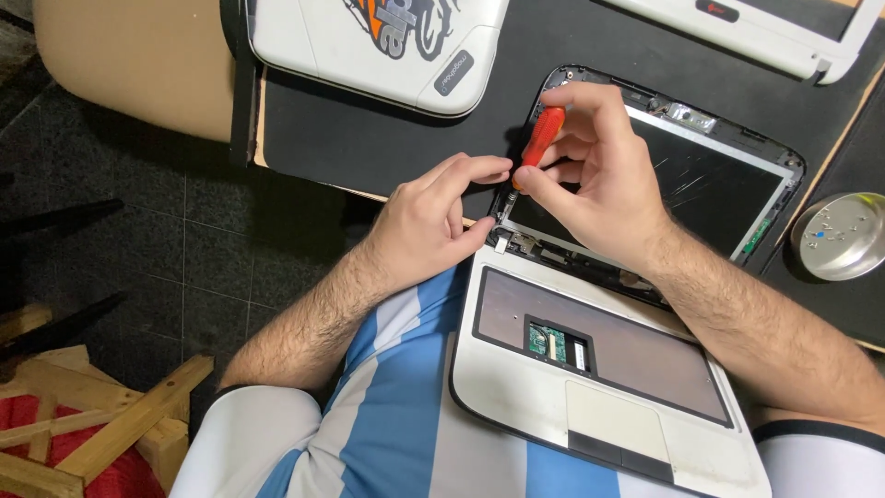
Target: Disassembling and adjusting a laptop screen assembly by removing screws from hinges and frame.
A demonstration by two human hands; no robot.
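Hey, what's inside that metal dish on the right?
The round metal dish holds a few small screws and one blue speck, scattered on its bottom. Its right side is cut off by the picture's edge, so anything there is unseen.
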